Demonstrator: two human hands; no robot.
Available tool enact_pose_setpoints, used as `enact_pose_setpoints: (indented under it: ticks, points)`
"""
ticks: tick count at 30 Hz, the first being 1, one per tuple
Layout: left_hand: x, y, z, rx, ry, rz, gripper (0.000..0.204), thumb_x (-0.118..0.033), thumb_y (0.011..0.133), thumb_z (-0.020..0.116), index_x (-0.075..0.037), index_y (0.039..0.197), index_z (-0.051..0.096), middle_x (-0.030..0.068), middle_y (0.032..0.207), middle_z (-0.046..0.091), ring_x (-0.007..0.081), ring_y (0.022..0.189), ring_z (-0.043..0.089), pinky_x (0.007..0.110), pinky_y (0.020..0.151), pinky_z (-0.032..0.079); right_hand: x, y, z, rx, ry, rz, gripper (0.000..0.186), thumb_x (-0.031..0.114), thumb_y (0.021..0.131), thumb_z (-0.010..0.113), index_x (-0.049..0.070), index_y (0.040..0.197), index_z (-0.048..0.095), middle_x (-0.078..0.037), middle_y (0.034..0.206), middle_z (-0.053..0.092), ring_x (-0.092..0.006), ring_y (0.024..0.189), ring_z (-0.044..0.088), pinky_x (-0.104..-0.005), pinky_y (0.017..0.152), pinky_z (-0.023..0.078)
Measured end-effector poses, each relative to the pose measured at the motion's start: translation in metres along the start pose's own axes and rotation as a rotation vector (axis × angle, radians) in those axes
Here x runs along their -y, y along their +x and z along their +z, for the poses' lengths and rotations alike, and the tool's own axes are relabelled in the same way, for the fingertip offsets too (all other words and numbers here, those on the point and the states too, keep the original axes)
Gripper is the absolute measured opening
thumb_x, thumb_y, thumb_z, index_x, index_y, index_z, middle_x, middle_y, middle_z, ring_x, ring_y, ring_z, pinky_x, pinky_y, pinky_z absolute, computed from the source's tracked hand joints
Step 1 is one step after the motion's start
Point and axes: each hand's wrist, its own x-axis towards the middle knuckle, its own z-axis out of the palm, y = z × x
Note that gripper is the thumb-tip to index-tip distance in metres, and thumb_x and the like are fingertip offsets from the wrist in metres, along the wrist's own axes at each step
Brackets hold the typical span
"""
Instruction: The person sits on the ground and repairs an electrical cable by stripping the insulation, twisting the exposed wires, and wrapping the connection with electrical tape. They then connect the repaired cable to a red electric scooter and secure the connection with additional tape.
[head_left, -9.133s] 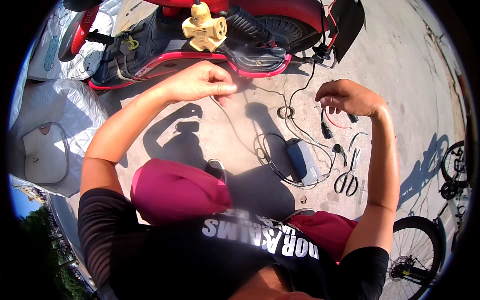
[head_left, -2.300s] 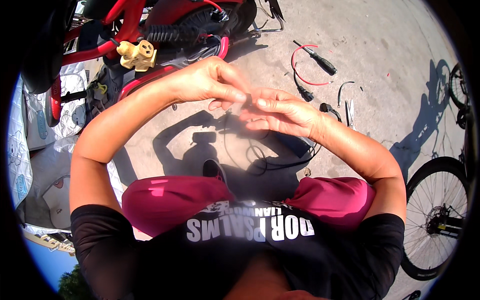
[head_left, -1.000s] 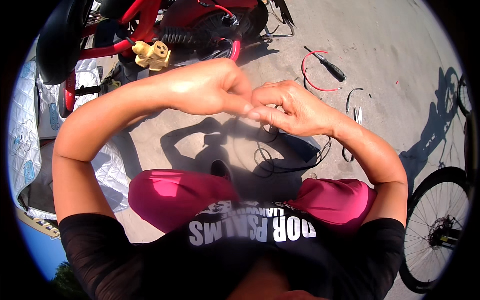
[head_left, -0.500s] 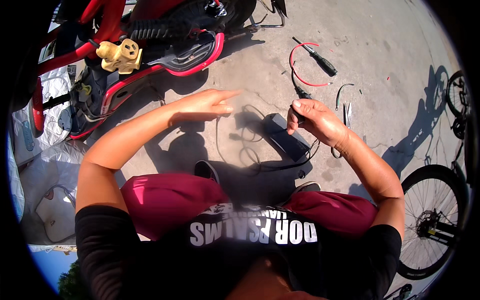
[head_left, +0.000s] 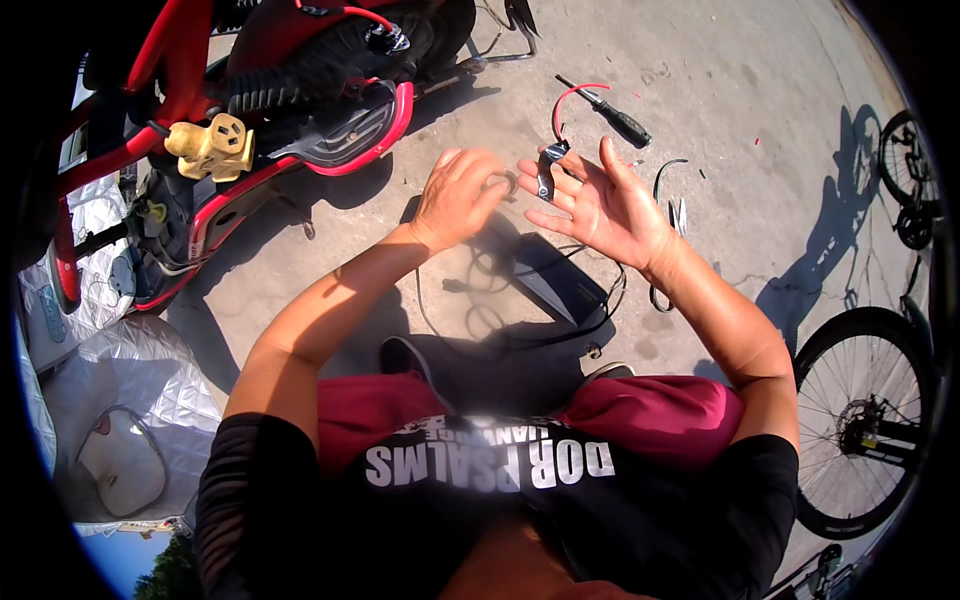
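Black, a bent shiny piece (head_left: 546,175) lies across the spread right hand (head_left: 610,212); whether the curled left hand (head_left: 458,198) pinches anything, I cannot tell.

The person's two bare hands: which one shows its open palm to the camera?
The right bare hand, palm visible and fingers apart; the left bare hand instead shows its back, fingers bent.
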Motion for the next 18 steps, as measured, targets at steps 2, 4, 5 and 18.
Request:
enact_pose_setpoints:
  ticks: [2, 4, 5, 18]
  points:
    - [-0.021, 0.012, -0.025, -0.134, 0.005, 0.143, 0.035, -0.014, 0.073, 0.071, -0.012, 0.105, 0.060, 0.0053, 0.101, 0.057, 0.0244, 0.096, 0.054, 0.040, 0.085, 0.037, -0.001, -0.001, 0.003, 0.045, 0.013, 0.009, 0.059, 0.057, 0.094, 0.042, 0.007, 0.122, 0.052, -0.016, 0.134, 0.051, -0.0266, 0.129, 0.044, -0.0489, 0.107, 0.035]
    - [-0.037, 0.023, -0.033, -0.202, 0.049, 0.280, 0.032, -0.014, 0.072, 0.071, -0.013, 0.103, 0.061, 0.0029, 0.100, 0.057, 0.0217, 0.093, 0.054, 0.040, 0.086, 0.035, -0.003, -0.001, 0.011, 0.091, 0.026, 0.018, 0.058, 0.056, 0.094, 0.042, 0.007, 0.122, 0.053, -0.014, 0.132, 0.053, -0.0258, 0.125, 0.047, -0.0489, 0.107, 0.034]
    - [-0.040, 0.025, -0.036, -0.195, 0.096, 0.313, 0.029, -0.014, 0.070, 0.072, -0.014, 0.098, 0.063, 0.0014, 0.098, 0.057, 0.0201, 0.091, 0.054, 0.039, 0.087, 0.033, -0.004, -0.001, 0.013, 0.118, 0.033, 0.013, 0.057, 0.056, 0.094, 0.042, 0.007, 0.122, 0.053, -0.013, 0.131, 0.054, -0.0252, 0.124, 0.048, -0.0487, 0.107, 0.035]
    - [-0.079, 0.049, -0.122, -0.058, -1.192, -0.643, 0.007, -0.009, 0.087, 0.066, -0.006, 0.093, 0.064, -0.0031, 0.089, 0.059, 0.0052, 0.082, 0.050, 0.021, 0.077, 0.039, 0.012, -0.003, 0.042, -0.167, -1.379, -0.430, 0.060, 0.048, 0.097, 0.046, -0.002, 0.128, 0.051, -0.014, 0.126, 0.057, -0.0216, 0.118, 0.053, -0.0338, 0.101, 0.041]
